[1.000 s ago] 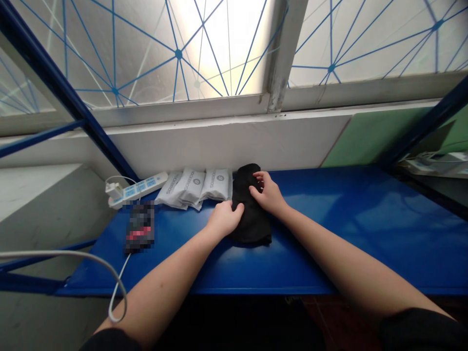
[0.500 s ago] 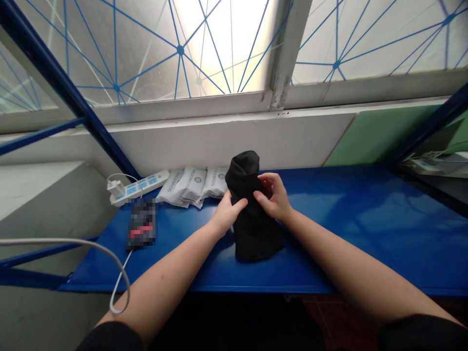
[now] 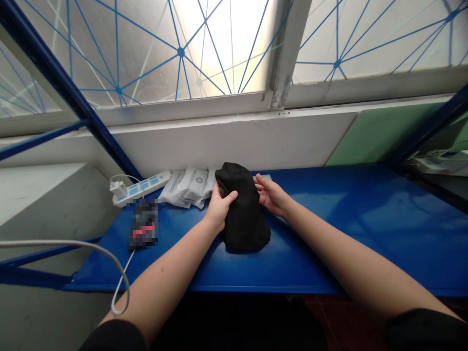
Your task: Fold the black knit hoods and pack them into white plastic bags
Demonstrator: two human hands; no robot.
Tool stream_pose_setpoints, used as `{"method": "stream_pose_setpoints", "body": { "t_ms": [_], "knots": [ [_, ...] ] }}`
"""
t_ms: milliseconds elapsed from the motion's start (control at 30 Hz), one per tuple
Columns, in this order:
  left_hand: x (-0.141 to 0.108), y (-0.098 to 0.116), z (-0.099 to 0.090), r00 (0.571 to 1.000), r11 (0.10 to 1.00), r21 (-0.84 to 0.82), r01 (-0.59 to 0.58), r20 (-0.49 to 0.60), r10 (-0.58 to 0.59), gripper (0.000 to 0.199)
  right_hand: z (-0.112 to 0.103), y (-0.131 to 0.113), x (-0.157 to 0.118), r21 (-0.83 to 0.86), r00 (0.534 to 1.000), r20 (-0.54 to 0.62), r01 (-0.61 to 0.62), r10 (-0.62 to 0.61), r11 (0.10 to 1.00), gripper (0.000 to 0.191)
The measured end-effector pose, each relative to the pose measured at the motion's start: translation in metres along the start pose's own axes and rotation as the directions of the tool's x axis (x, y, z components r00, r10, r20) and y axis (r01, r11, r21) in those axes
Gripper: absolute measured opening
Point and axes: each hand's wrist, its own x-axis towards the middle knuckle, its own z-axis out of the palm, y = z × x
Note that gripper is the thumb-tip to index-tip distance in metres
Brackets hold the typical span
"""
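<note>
Cloth bundle (image 3: 244,209) — right of packets (image 3: 185,187)

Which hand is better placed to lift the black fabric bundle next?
Probably the left hand: it wraps the side of the black fabric bundle, while the right hand touches it only with fingertips.

Frosted, blue-patterned windows (image 3: 226,48) glow above a blue metal shelf (image 3: 329,234)

Strong daylight comes through the frosted window (image 3: 223,44) above the fingers (image 3: 229,196), with white glare there; the blue shelf (image 3: 365,234) right of the fingers shines softly, and picture edges are bent.
</note>
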Motion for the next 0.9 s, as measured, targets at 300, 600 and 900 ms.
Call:
{"method": "stream_pose_setpoints", "body": {
  "t_ms": [300, 600, 900],
  "knots": [
    [0.005, -0.004, -0.002, 0.997, 0.994, -0.078, 0.079, 0.015, -0.078, 0.058, 0.001, 0.000, -0.012, -0.023, 0.959, 0.243, -0.142, 0.144, 0.990, 0.073],
    [0.008, 0.012, -0.010, 0.969, 0.949, -0.261, 0.175, 0.219, -0.119, 0.057, 0.003, -0.009, -0.015, 0.011, 0.970, 0.241, -0.035, 0.031, 0.999, 0.071],
    [0.007, 0.013, -0.009, 0.986, 0.953, -0.263, 0.151, 0.108, -0.127, 0.067, -0.009, 0.000, -0.009, -0.274, 0.929, 0.188, -0.263, 0.320, 0.925, 0.041]
  ]
}}
